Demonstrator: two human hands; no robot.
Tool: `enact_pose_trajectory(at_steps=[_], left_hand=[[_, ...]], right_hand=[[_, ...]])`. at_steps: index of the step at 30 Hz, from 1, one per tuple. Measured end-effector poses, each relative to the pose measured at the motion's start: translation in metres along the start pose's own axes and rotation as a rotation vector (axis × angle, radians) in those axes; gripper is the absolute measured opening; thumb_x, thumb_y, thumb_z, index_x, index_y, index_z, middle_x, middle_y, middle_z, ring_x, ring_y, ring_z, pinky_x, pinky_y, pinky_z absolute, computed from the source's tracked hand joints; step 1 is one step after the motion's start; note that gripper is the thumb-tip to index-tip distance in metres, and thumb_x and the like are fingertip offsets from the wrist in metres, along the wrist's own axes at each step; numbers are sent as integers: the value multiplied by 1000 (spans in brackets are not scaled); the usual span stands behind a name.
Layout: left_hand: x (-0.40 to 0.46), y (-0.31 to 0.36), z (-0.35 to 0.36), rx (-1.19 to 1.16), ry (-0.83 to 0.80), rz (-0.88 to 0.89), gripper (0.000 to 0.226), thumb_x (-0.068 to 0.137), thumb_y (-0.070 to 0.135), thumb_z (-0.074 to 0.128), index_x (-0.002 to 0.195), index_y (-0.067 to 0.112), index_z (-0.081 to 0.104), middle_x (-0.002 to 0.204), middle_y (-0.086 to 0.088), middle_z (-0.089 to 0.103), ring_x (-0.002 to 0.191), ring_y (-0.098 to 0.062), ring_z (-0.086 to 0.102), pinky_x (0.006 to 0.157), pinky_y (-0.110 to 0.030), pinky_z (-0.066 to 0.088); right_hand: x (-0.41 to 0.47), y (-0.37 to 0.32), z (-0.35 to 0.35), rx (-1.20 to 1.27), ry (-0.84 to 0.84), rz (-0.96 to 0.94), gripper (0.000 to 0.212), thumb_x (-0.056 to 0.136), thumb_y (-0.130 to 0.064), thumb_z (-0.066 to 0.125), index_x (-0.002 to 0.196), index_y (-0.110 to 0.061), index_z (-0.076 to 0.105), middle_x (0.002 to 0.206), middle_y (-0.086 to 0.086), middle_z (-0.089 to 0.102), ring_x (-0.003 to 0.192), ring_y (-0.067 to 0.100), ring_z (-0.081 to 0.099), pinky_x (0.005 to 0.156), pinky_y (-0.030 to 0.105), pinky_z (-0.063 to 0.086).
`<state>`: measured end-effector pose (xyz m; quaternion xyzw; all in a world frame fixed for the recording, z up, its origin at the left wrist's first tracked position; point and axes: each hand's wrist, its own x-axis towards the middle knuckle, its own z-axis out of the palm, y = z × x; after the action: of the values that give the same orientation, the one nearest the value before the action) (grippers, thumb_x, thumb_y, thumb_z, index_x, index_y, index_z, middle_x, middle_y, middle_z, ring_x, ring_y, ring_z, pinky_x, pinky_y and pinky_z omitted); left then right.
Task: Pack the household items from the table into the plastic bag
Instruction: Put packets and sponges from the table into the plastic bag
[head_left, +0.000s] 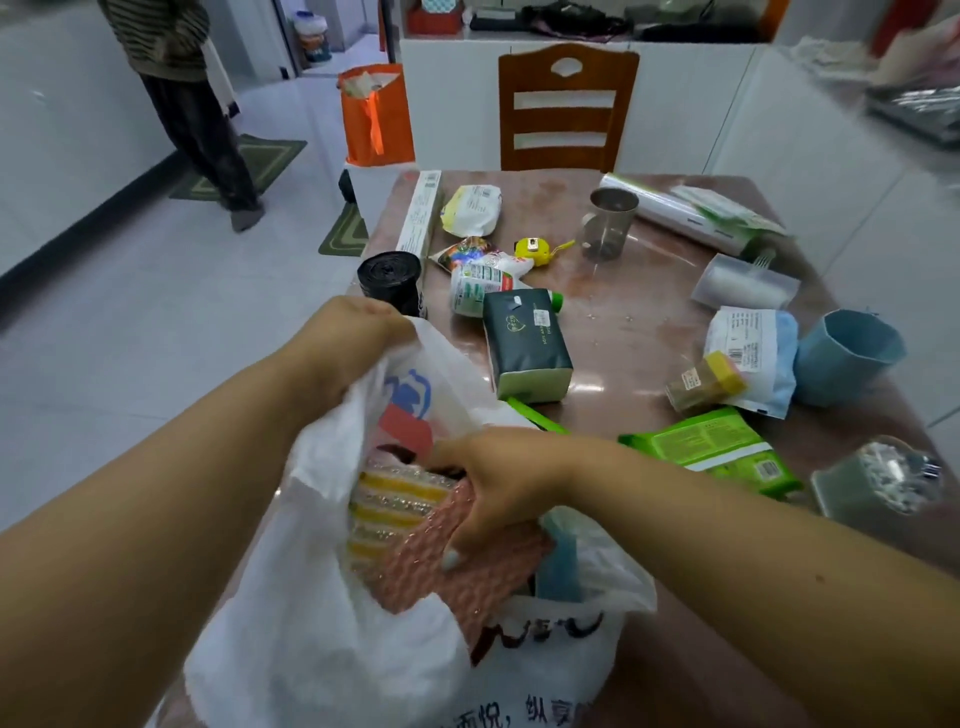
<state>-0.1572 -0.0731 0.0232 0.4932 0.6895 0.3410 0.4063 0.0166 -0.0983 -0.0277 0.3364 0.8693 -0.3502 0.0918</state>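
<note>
A white plastic bag (332, 639), thin and crinkled, printed with red, blue and dark characters, stands open at the near edge of the table (639, 322), directly under both hands. Inside it lie a pack of yellow-and-white sponges (384, 506) in glossy clear wrap, a pink waffle-textured cloth (488, 577) and a blue piece (558, 566) beside it that cannot be made out further.

The left hand (348, 338) reaches forward with the forearm stretched out, its fingers pinched closed on the far upper rim of the bag, holding the mouth up. The right hand (493, 483) comes in from the right, palm down, wrist bent, fingers curled around the top of the pink cloth inside the bag, thumb pressed on its near face.

Just beyond the right hand lies one dark green, brick-shaped tissue pack (524, 343), and past it a white squeeze bottle (480, 283) on its side. Beyond the left hand stands one roll of black garbage bags (389, 280), with a long white box (421, 213) behind it. Farther off are a yellow tape measure (535, 249) and a clear cylindrical cup (610, 221). To the right of the right hand rests one flat green wet-wipe pack (717, 447), then a yellow-capped jar (706, 384) and a pale blue plastic cup (847, 356) tipped over.

The tabletop is glossy and reddish-brown. One wooden chair (566, 109) stands at its far side.
</note>
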Motion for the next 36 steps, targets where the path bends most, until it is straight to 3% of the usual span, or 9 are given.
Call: enact_pose_trajectory(at_steps=[2,8,13,18,22,26,29,33,36], left_hand=[[5,7,3,-35,2,10,9,77,7,62,82,1,66,71,-17,54,64,-23,52,60,-29,44],[17,6,4,17,-13,13,9,76,7,62,67,8,62,69,-17,61,65,-25,57,64,-33,49],[22,8,3,70,-103,5,4,81,10,69,84,12,69,81,-13,69,65,-22,65,55,-25,51],[26,8,0,144,-210,101,42,56,29,88,93,19,71,92,-19,71,78,-24,66,73,-32,56],[24,10,6,191,-235,166,33,55,38,81,81,18,74,87,-14,74,74,-18,65,69,-28,54],[30,9,9,165,-147,204,12,72,25,79,72,15,73,60,5,71,56,-2,61,58,-19,52],[35,7,16,168,-107,223,16,75,25,78,75,10,73,65,-2,70,58,-8,59,58,-23,49],[34,6,27,174,-106,230,18,77,26,76,72,10,70,67,-7,66,61,-14,55,57,-23,45],[31,4,29,174,-107,214,19,79,27,74,71,10,69,65,-4,63,61,-13,53,54,-20,42]], right_hand=[[14,-8,10,-43,3,14,87,65,-57,76,140,-32,38,138,-6,51,121,19,51,98,32,42],[14,11,4,-179,533,88,73,78,-67,56,134,-22,49,127,3,57,117,21,51,100,35,41],[-11,22,3,14,503,-18,47,94,-54,40,124,-20,54,118,-3,62,103,10,54,87,31,44],[-9,51,3,-525,305,-24,59,94,-59,12,111,-24,57,88,-2,65,87,17,52,98,41,29],[-17,66,-15,-604,350,-78,65,92,-57,12,84,-20,65,69,-1,62,73,19,51,93,41,31],[-41,94,-44,-272,640,-153,64,93,-59,26,52,-17,51,54,-1,49,61,15,45,83,36,32],[-63,109,-67,173,846,-144,85,84,-76,24,50,-2,47,54,15,47,60,20,44,74,26,36],[-78,115,-66,332,793,-106,96,80,-83,15,47,0,50,51,21,49,52,24,46,61,33,38],[-85,112,-55,426,822,-90,88,80,-82,14,50,-11,57,57,12,56,53,7,49,57,16,35]])
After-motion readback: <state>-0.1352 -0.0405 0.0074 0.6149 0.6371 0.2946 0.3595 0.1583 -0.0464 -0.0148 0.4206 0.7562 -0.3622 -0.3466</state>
